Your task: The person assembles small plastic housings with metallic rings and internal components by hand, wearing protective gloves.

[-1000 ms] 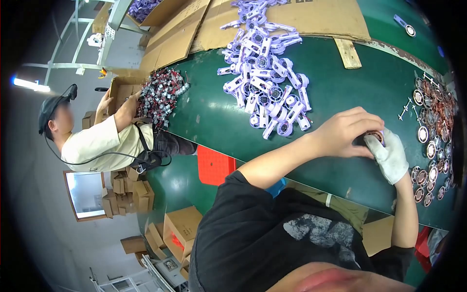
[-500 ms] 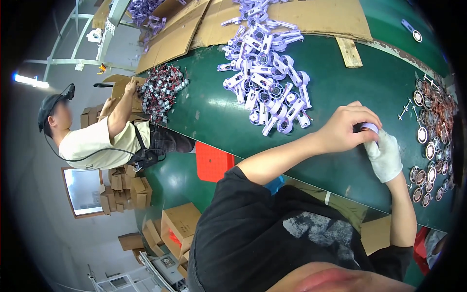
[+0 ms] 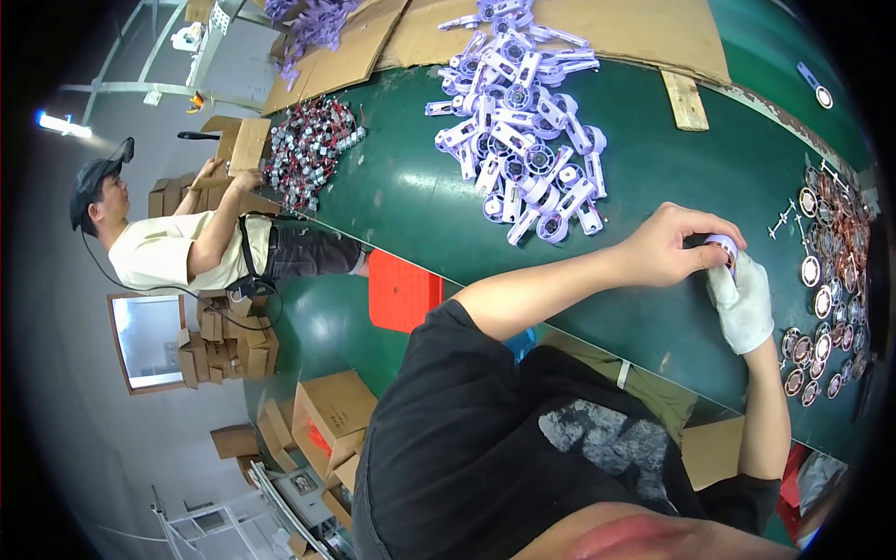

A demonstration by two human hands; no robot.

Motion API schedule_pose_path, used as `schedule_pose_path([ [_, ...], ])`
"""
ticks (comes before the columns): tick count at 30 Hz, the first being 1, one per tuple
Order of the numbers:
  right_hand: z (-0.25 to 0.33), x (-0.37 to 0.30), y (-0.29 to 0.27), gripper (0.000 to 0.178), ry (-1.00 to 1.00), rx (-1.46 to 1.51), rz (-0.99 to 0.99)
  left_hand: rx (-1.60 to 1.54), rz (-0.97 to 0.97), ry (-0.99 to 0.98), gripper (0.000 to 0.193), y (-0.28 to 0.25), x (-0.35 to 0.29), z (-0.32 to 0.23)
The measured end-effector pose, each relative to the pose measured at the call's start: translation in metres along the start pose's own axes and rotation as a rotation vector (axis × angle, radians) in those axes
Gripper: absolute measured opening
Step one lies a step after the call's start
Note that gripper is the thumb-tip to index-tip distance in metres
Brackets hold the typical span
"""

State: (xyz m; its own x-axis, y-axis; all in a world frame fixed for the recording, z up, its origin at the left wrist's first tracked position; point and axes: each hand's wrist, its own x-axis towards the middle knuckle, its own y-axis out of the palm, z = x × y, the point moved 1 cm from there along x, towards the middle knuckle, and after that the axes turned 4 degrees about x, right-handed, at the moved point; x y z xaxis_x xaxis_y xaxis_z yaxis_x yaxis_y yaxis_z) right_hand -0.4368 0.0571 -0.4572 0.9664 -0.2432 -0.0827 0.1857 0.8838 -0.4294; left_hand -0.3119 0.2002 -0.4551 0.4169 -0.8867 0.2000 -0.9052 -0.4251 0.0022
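Note:
Both hands meet over the right part of the green table, around a small purple round plastic fan housing (image 3: 722,244). My left hand (image 3: 679,247), bare, closes its fingertips on the housing's upper rim. From the other side my right hand (image 3: 744,301), in a white glove, grips it from below. Most of the housing is hidden by the fingers. A heap of purple handheld-fan bodies (image 3: 513,140) lies to the left beyond my hands. Right of them are many round ring-shaped pieces with copper-coloured and silvery faces (image 3: 821,301).
A pile of small motors with red wires (image 3: 308,149) sits at the table's far left, beside a co-worker (image 3: 177,243) handling cardboard. Flattened cardboard (image 3: 644,37) and a wooden block (image 3: 686,101) lie along the back. A red stool (image 3: 403,291) stands below the left edge.
The housing has tilted in my hands, showing more of its round opening. The co-worker's hands have shifted, with a cardboard flap now raised. The whole view has moved slightly.

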Motion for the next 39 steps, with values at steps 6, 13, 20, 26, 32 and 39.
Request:
schedule_pose_path([
  [6, 0.008, -0.001, 0.005, 0.037, -0.123, 0.06, -0.077, 0.333, -0.039, 0.18, 0.024, -0.009, 0.009, -0.002],
  [13, 0.019, 0.004, -0.006, 0.054, 0.129, 0.038, -0.148, 0.556, -0.013, -0.466, 0.03, -0.05, 0.076, -0.045],
  [20, 0.007, 0.014, -0.001, 0.041, 0.03, 0.221, -0.1, -0.218, -0.238, -0.278, 0.031, -0.119, 0.204, -0.006],
  [26, 0.013, 0.012, -0.002, 0.037, -0.02, 0.131, -0.094, 1.58, -0.028, -0.439, 0.044, -0.1, 0.094, -0.124],
  [32, 0.008, 0.006, -0.001, 0.035, 0.021, 0.04, -0.087, 1.703, -0.178, -0.424, 0.065, -0.086, -0.018, -0.062],
  [39, 0.015, 0.007, 0.002, 0.033, 0.114, 0.162, -0.034, 1.625, -0.368, -0.258, 0.04, -0.084, -0.018, -0.044],
])
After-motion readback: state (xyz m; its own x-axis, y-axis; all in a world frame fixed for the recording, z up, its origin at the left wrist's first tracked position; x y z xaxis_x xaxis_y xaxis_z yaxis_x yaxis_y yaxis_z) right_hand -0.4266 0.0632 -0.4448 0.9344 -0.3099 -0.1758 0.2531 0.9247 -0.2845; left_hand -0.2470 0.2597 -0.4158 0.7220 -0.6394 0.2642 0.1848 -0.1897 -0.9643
